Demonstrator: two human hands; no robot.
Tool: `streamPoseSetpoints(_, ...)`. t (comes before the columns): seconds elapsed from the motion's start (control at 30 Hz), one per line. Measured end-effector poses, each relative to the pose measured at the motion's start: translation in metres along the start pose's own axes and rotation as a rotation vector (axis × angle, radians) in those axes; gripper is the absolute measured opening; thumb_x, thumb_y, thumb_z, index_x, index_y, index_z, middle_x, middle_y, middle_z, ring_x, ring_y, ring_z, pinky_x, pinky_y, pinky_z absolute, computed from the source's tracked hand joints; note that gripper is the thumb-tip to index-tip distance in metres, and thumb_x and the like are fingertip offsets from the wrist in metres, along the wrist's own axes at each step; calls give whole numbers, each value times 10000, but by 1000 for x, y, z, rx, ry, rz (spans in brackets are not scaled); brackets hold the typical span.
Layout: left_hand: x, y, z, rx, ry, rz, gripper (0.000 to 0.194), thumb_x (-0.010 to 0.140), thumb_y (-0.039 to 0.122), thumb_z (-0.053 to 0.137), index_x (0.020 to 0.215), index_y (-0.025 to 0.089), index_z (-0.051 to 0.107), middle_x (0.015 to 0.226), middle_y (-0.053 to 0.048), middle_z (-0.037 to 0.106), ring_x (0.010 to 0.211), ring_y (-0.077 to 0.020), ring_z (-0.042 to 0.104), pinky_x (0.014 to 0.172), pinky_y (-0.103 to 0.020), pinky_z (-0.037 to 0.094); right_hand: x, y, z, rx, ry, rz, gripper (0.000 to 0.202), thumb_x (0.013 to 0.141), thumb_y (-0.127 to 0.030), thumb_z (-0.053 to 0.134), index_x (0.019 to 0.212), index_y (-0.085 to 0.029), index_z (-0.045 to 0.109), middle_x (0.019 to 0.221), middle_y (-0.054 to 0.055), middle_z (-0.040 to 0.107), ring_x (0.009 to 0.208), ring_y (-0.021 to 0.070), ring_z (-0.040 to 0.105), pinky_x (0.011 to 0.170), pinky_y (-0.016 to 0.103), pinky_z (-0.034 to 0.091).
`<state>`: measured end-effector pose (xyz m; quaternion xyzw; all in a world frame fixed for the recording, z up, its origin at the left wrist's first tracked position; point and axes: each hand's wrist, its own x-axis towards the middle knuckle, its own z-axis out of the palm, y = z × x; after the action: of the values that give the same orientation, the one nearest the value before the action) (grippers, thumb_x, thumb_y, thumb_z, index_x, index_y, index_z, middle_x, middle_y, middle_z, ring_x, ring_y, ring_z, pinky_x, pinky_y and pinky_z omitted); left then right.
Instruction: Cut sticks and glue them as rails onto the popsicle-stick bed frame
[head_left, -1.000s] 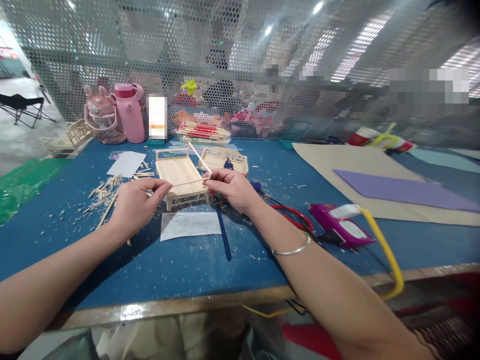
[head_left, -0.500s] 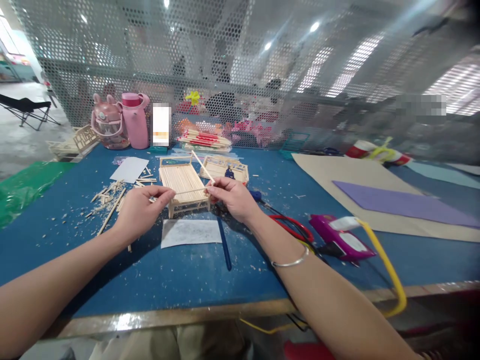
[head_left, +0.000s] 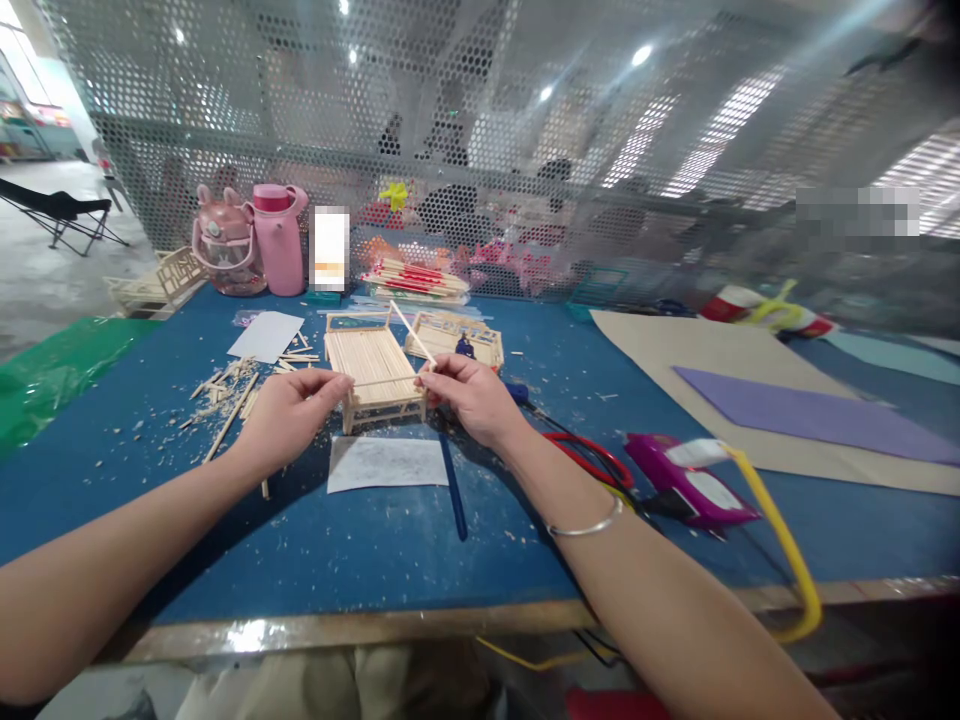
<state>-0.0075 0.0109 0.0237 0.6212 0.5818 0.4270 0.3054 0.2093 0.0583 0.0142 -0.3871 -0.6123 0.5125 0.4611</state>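
Note:
A small bed-like model made of thin wooden sticks (head_left: 367, 355) stands on the blue table. Across its near end runs a thin wooden stick (head_left: 386, 380), pinched at its left end by my left hand (head_left: 289, 415). My right hand (head_left: 472, 398) pinches the other end at the model's near right corner. A second stick (head_left: 411, 333) slants up and left from my right fingertips toward the model's far right corner. Whether the sticks touch the frame, I cannot tell. Beneath the near edge lies a white paper (head_left: 388, 464), with a dark blue rod (head_left: 454, 490) beside it.
Broken sticks and chips (head_left: 225, 388) litter the left. Behind the right hand lies another stick piece (head_left: 480, 345). A purple device (head_left: 690, 480) with cables sits right, near purple foam (head_left: 810, 410). Pink bottles (head_left: 279, 245) and bundled sticks (head_left: 416, 280) stand by the perforated panel.
The whole view has shifted slightly, so things appear a little farther right. Both hands keep the same pinch on the stick, with almost no movement against the model.

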Motion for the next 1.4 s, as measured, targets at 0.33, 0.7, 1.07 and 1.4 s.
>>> streamPoseSetpoints(0.33, -1, -10, -1, -34, -3, 17, 343, 763, 476, 547, 839, 181, 705, 707, -34, 689, 524, -127, 535, 478, -239, 414, -1, -1, 1, -17, 1, 7, 195, 642, -344, 680, 721, -190, 589, 628, -35, 547, 532, 72, 457, 529, 241, 391)
streamPoseSetpoints(0.7, -3, -7, -1, 59, 36, 74, 303, 771, 447, 555, 822, 184, 697, 762, -26, 705, 579, -136, 561, 512, -247, 406, 0, -1, 0, 11, 0, 19, 138, 654, -297, 655, 719, -188, 603, 651, -22, 587, 519, 68, 471, 531, 239, 390)
streamPoseSetpoints(1.07, -4, -5, -2, 81, 56, 96, 306, 765, 449, 554, 801, 178, 693, 734, -17, 697, 561, -138, 553, 519, -251, 404, 4, 0, -3, 99, 34, -33, 259, 529, -141, 511, 773, -179, 589, 659, -29, 540, 534, 75, 419, 496, 219, 327)
streamPoseSetpoints(1.4, -3, -5, -2, 76, 49, 89, 323, 760, 462, 558, 802, 172, 693, 726, -18, 694, 551, -133, 537, 497, -240, 381, 3, -4, -6, 0, 126, -46, 241, 553, -213, 525, 790, -181, 557, 660, -40, 464, 533, 77, 356, 484, 227, 280)
